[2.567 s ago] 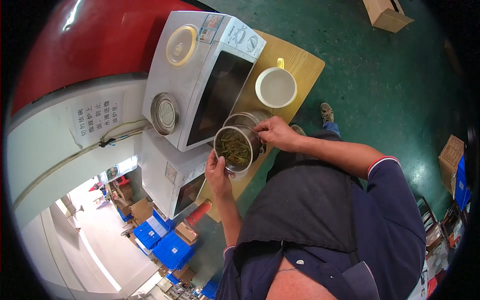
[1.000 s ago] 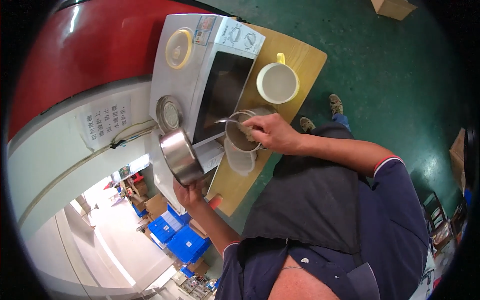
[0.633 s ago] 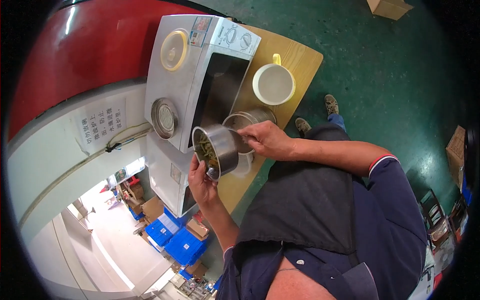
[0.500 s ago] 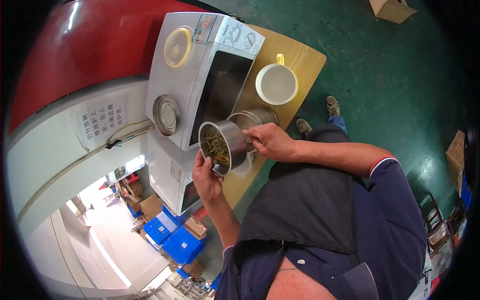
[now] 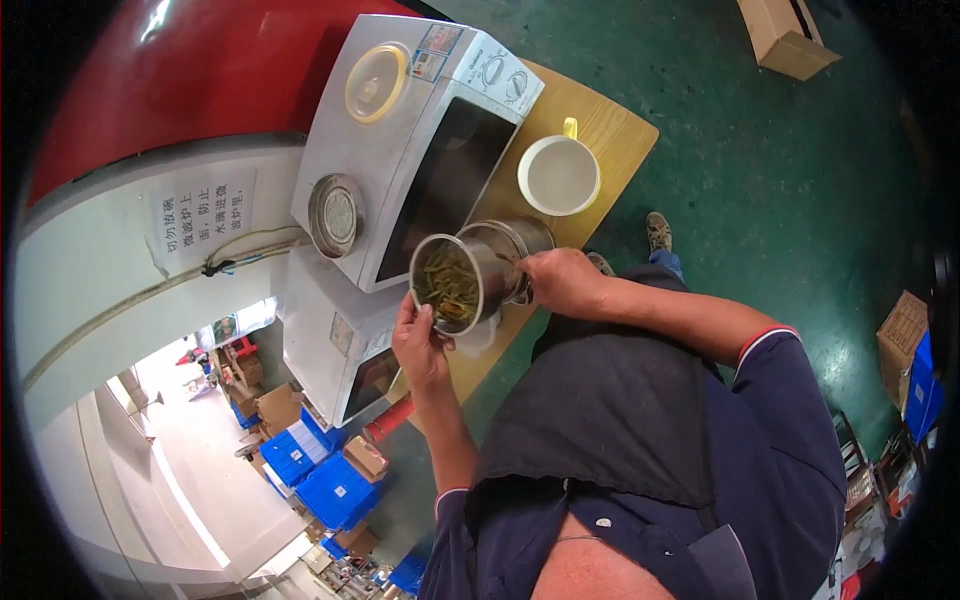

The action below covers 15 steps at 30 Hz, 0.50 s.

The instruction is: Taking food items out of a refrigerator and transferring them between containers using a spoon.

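Note:
A round stainless steel pot (image 5: pixel 493 278) is held up in front of the white microwave, its mouth tilted toward the left. Inside lie cooked-looking green strips (image 5: pixel 449 284) with some brownish-yellow pieces. My left hand (image 5: pixel 422 345) grips the near part of its rim, thumb at the edge. At the opposite side, my right hand (image 5: pixel 568 283) is closed at the pot, seemingly on its handle, which the fingers mostly hide. Just behind, a second steel container (image 5: pixel 524 236) stands on the wooden table (image 5: pixel 615 125), partly covered by the pot.
Beyond the containers stands a cream mug (image 5: pixel 558 176) with a yellow handle. On the microwave (image 5: pixel 385 130) rest a yellow-rimmed clear lid (image 5: pixel 377 84) and a round metal lid (image 5: pixel 337 216). A second microwave (image 5: pixel 335 335) sits nearer. Blue boxes (image 5: pixel 338 490) are lower left.
The pot has turned so more of its inside shows, and both hands have shifted slightly right with it. The whole view has moved a little too.

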Motion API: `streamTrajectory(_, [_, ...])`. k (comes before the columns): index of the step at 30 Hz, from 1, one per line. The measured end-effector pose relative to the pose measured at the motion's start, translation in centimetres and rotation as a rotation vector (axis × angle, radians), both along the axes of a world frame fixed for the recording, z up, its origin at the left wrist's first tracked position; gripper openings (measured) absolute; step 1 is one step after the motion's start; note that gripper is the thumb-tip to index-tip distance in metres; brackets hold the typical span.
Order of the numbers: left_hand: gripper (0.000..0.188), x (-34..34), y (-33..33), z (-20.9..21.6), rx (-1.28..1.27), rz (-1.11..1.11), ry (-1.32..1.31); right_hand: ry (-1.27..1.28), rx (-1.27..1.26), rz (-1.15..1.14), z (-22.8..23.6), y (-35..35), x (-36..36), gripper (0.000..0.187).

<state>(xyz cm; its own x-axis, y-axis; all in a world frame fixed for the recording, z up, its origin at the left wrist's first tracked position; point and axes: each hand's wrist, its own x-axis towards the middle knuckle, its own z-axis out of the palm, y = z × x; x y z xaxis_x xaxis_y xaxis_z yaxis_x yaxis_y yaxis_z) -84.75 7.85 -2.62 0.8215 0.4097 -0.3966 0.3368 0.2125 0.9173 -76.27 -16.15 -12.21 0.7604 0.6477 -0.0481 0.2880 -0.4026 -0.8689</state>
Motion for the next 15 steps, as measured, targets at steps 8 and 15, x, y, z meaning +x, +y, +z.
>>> streamTrajectory(8, [0.042,3.8,5.9,6.3,0.207,0.182,-0.134,0.054,0.061,-0.112,-0.3,-0.8,0.1,0.019])
streamTrajectory(15, [0.039,10.0,12.0,5.7,0.178,0.371,-0.252,0.042,0.118,-0.123,0.4,-1.3,-0.5,0.027])
